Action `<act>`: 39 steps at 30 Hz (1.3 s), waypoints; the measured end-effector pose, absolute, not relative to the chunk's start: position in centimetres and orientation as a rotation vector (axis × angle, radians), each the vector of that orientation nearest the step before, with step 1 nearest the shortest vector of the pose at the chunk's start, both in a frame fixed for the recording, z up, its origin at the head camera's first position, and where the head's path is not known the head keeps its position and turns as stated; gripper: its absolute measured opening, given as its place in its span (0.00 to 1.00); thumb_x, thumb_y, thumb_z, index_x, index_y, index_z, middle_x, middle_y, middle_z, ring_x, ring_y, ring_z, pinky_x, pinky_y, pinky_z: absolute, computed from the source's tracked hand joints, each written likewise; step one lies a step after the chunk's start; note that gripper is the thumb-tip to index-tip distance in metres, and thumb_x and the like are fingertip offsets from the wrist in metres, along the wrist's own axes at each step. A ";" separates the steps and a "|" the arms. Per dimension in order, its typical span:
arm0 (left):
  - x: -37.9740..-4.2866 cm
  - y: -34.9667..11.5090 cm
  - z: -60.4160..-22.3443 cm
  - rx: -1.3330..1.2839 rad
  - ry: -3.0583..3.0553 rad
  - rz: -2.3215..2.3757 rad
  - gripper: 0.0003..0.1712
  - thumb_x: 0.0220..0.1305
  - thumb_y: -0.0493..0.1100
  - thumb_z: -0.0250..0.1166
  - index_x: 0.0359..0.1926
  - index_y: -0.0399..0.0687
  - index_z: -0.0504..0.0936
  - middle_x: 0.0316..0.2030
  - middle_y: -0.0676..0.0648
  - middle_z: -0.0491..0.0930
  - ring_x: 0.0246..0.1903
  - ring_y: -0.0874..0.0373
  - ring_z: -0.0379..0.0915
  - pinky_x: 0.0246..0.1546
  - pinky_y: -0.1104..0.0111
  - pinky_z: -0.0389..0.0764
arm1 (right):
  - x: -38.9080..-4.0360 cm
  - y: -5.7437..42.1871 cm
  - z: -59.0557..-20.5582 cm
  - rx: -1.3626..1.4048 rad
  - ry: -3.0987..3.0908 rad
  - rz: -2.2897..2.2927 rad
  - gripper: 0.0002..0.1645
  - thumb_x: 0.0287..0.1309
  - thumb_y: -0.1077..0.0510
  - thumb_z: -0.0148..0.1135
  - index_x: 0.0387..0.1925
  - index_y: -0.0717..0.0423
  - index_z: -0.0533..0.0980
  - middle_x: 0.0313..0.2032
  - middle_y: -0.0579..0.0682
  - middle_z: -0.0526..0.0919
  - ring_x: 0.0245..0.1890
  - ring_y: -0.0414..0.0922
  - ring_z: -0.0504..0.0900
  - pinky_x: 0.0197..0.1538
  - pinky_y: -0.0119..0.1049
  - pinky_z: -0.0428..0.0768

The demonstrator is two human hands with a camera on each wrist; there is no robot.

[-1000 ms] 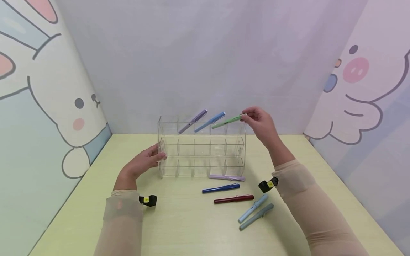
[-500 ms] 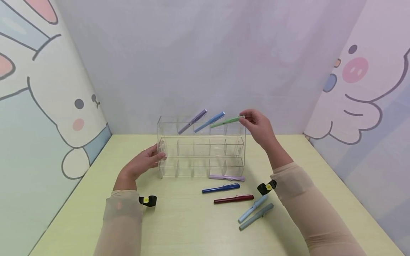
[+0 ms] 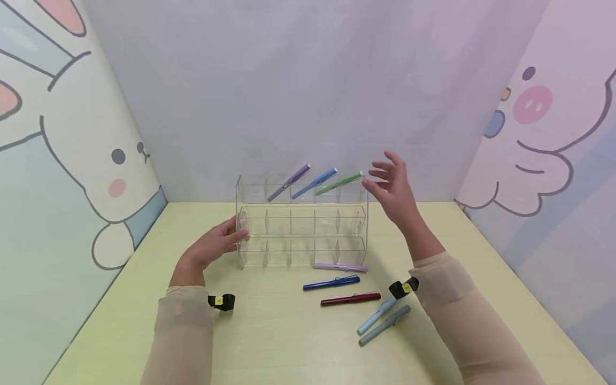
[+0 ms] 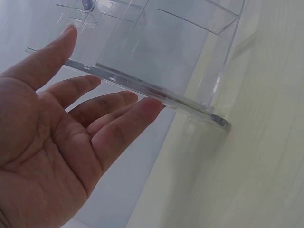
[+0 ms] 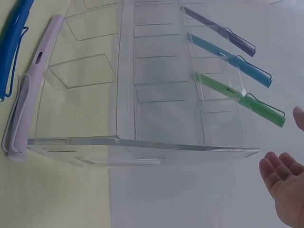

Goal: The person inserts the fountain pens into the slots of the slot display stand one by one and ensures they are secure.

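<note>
A clear acrylic pen rack (image 3: 303,218) with three tiers of compartments stands on the table. At its left side panel, my left hand (image 3: 214,247) grips the edge, thumb inside and fingers outside; the left wrist view shows this hand (image 4: 61,128) straddling the panel. In the top tier, a purple pen (image 3: 289,183), a blue pen (image 3: 314,183) and a green pen (image 3: 339,183) lean to the right in separate compartments. My right hand (image 3: 394,190) is beside the green pen's upper end, fingers spread and holding nothing. The right wrist view shows its fingertips (image 5: 270,173) apart from that pen.
Before the rack lie a lilac pen (image 3: 340,267), a dark blue pen (image 3: 331,283), a dark red pen (image 3: 351,299), a light blue pen (image 3: 376,319) and a grey-blue pen (image 3: 384,326). Cartoon-printed curtains (image 3: 308,96) enclose the table (image 3: 269,337).
My right hand has released the green pen, which now leans in the rack's top tier. Its fingers have spread and drawn slightly right. The left hand stays on the rack.
</note>
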State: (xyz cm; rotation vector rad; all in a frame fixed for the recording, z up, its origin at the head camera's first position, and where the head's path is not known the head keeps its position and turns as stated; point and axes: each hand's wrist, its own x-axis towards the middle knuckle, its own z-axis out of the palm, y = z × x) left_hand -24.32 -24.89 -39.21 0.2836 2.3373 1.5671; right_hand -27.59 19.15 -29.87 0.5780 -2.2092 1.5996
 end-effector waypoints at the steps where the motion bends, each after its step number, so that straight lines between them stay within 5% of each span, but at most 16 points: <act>1: -24.3 -24.9 -39.2 0.284 2.338 1.565 0.43 0.72 0.59 0.55 0.79 0.61 0.44 0.74 0.41 0.57 0.70 0.43 0.60 0.69 0.46 0.64 | -27.4 19.3 -29.9 0.576 -2.201 1.596 0.50 0.62 0.56 0.67 0.75 0.44 0.46 0.66 0.54 0.67 0.65 0.53 0.71 0.67 0.53 0.70; 6: -24.3 -24.8 -39.1 0.278 2.338 1.555 0.43 0.71 0.61 0.55 0.78 0.64 0.44 0.74 0.41 0.57 0.70 0.43 0.60 0.69 0.45 0.63 | -26.3 20.4 -30.3 0.565 -2.161 1.591 0.48 0.62 0.57 0.66 0.74 0.42 0.48 0.66 0.53 0.66 0.65 0.54 0.71 0.67 0.54 0.69; 14: -24.4 -24.9 -39.1 0.276 2.343 1.547 0.48 0.65 0.68 0.57 0.78 0.65 0.45 0.74 0.41 0.57 0.71 0.43 0.58 0.70 0.44 0.61 | -24.2 22.3 -31.0 0.525 -2.169 1.562 0.48 0.62 0.59 0.66 0.74 0.43 0.48 0.67 0.53 0.65 0.65 0.55 0.72 0.60 0.28 0.74; 25: -24.2 -25.0 -39.3 0.250 2.336 1.532 0.48 0.67 0.66 0.56 0.79 0.62 0.43 0.74 0.41 0.57 0.71 0.41 0.58 0.70 0.41 0.57 | -22.0 24.5 -32.6 0.456 -2.243 1.617 0.43 0.64 0.59 0.64 0.73 0.44 0.52 0.67 0.52 0.64 0.64 0.52 0.72 0.54 0.20 0.76; 34: -24.2 -24.7 -39.4 0.250 2.336 1.526 0.45 0.71 0.62 0.55 0.79 0.61 0.43 0.74 0.41 0.56 0.71 0.41 0.58 0.71 0.42 0.58 | -21.1 25.6 -32.5 0.463 -2.545 1.408 0.43 0.65 0.48 0.62 0.74 0.47 0.52 0.68 0.52 0.65 0.63 0.55 0.74 0.49 0.19 0.76; 39: -24.4 -24.9 -39.4 0.271 2.339 1.543 0.48 0.66 0.67 0.57 0.79 0.63 0.44 0.74 0.41 0.56 0.71 0.42 0.58 0.70 0.44 0.60 | -21.1 25.7 -32.6 0.466 -2.647 1.319 0.39 0.66 0.45 0.61 0.72 0.47 0.57 0.65 0.52 0.69 0.60 0.54 0.76 0.55 0.36 0.80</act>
